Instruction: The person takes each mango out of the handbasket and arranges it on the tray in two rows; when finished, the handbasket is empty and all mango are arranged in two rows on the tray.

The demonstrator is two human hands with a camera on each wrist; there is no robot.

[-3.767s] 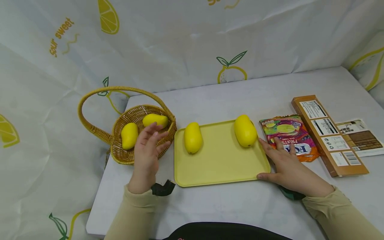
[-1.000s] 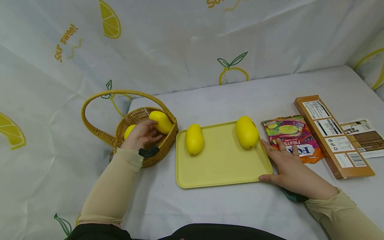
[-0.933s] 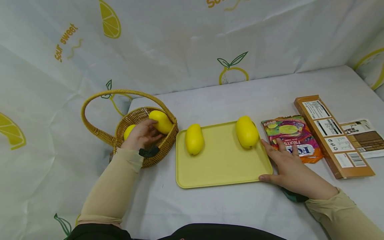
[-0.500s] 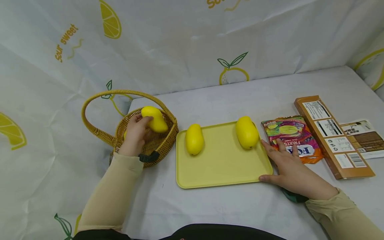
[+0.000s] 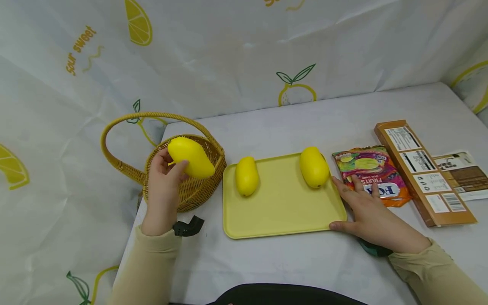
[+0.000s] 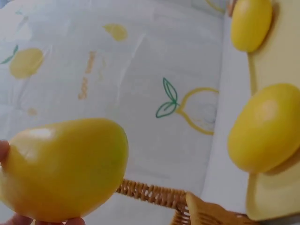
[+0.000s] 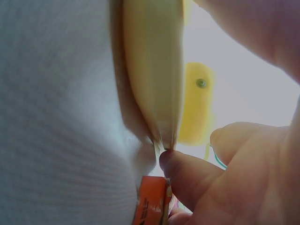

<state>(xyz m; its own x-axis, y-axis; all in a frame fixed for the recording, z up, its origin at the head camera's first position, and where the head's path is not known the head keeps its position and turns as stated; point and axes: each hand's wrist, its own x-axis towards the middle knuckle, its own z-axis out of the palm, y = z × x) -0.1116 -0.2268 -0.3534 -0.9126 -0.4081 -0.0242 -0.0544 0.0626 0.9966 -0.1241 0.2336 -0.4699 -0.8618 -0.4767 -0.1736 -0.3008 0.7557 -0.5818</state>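
- A yellow held mango (image 5: 192, 159) is raised at the left, over the opening of the wicker basket (image 5: 194, 199), as the head view shows it.
- The left hand (image 5: 164, 182) grips it from the left, thumb on the near side and fingers curled round the far side.
- The basket stands at the table's left end, its tall handle (image 5: 160, 114) arching up on the far left side.
- Just right of it lies a yellow tray (image 5: 278, 207) with 2 mangoes: the left mango (image 5: 247, 176) by the far left corner, the right mango (image 5: 314, 167) at the far right corner.
- The right hand (image 5: 367, 214) is spread open and grips nothing; its thumb and index finger touch the tray's right edge.
- Whether its other fingertips touch the candy bag (image 5: 367, 163) beneath them, one cannot tell.
- Farther right lie a long brown box (image 5: 423, 173) and a flat packet (image 5: 467, 173).
- Behind the white table (image 5: 259, 262) hangs a lemon-print cloth (image 5: 213, 51).
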